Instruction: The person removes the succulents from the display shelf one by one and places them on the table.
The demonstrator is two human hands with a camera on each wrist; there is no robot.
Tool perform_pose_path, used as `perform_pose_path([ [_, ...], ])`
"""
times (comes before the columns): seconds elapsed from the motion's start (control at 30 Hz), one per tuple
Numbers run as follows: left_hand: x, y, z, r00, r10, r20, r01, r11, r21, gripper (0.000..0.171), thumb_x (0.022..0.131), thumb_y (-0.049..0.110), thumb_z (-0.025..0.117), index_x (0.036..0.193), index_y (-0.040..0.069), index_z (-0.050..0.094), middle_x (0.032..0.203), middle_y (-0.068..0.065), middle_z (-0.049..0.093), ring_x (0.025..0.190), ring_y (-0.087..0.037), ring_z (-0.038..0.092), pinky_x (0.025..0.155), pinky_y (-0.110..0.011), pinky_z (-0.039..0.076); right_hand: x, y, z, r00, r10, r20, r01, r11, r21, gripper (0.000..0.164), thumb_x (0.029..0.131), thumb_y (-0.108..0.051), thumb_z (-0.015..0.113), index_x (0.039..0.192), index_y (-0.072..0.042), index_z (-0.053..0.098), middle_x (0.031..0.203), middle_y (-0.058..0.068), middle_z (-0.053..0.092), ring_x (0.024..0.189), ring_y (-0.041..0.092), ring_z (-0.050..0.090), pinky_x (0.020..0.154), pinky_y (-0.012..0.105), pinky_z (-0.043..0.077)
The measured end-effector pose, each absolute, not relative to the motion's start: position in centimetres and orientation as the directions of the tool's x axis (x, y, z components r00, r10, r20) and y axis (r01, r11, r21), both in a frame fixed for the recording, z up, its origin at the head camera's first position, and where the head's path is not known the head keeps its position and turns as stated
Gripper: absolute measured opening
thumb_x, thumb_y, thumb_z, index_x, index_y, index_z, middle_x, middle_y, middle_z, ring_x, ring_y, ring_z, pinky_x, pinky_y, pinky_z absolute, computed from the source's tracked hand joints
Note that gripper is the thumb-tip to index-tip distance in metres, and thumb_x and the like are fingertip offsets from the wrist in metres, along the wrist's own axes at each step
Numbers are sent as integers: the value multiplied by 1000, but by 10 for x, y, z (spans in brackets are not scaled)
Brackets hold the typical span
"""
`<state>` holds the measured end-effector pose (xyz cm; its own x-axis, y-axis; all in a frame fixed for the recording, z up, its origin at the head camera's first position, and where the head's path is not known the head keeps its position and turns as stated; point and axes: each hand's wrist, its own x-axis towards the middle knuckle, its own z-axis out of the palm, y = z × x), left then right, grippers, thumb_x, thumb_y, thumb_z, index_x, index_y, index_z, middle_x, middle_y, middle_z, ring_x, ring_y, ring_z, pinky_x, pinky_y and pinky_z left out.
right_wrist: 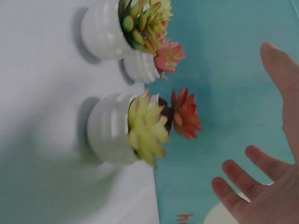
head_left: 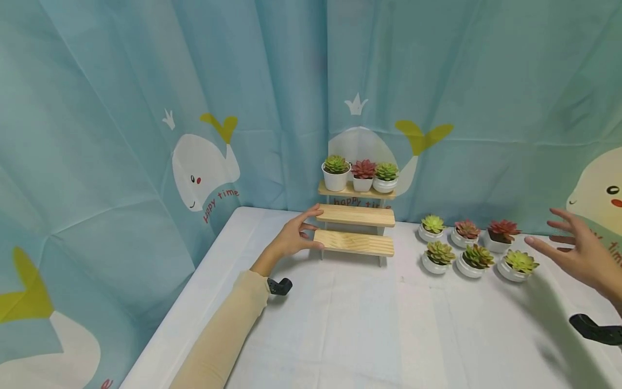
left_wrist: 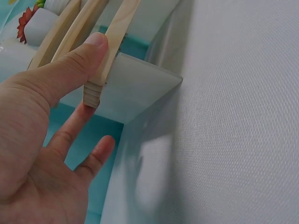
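A tiered display stand with wooden boards [head_left: 356, 215] stands at the back of the table. My left hand [head_left: 290, 236] grips its left end. The thumb [left_wrist: 81, 60] lies over the lowest board [left_wrist: 112, 46], and a fingertip touches that board's end from the other side. On the top board are three potted succulents: a green one [head_left: 335, 172], a red one [head_left: 363, 175] and another green one [head_left: 386, 177]. My right hand [head_left: 580, 246] hovers with spread fingers, holding nothing, to the right of a light green succulent [head_left: 519, 265] and a red succulent [right_wrist: 187, 113].
Several more succulents in white pots stand in two rows right of the stand, among them a pink one [head_left: 466, 231] and a green one [head_left: 439, 254]. A blue curtain [head_left: 291, 81] with printed whales hangs behind the white-covered table [head_left: 350, 324].
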<state>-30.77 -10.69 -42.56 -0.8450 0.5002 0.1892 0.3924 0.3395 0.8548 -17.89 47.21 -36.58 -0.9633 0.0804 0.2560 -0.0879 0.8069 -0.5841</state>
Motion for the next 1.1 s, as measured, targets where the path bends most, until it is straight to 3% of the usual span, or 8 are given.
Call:
perform_pose_path([
  [0.13, -308, -107, -425, -846, 499, 185, 387, 339, 858, 89, 81, 12, 89, 156, 22, 45, 169, 14, 22, 127, -26, 61, 96, -47, 53, -183, 465, -361, -957, 93, 275, -96, 792, -603, 90, 105, -27, 61, 164, -2, -2, 155, 48, 13, 117, 76, 34, 98, 81, 25],
  [0.37, -309, -107, -426, -848, 499, 179, 381, 339, 860, 88, 81, 12, 89, 156, 23, 45, 169, 15, 22, 127, -25, 61, 96, -46, 53, -191, 450, -355, -952, 97, 289, -113, 769, -629, 90, 104, -29, 63, 165, -7, 1, 158, 44, 18, 124, 75, 32, 89, 82, 31],
  [0.7, -308, -107, -427, -839, 505, 202, 401, 323, 857, 88, 81, 11, 89, 156, 21, 45, 170, 9, 22, 127, -28, 61, 96, -49, 52, -210, 425, -345, -964, 59, 257, -138, 718, -682, 93, 101, -33, 67, 167, -17, 2, 162, 36, 20, 132, 69, 33, 93, 81, 32],
  [1.1, -308, -107, -425, -842, 504, 193, 395, 333, 856, 87, 81, 11, 89, 156, 21, 45, 171, 6, 21, 127, -28, 61, 95, -49, 53, -231, 387, -342, -957, -13, 290, -219, 690, -690, 94, 100, -33, 69, 167, -15, 6, 160, 35, 26, 133, 66, 35, 100, 76, 33],
])
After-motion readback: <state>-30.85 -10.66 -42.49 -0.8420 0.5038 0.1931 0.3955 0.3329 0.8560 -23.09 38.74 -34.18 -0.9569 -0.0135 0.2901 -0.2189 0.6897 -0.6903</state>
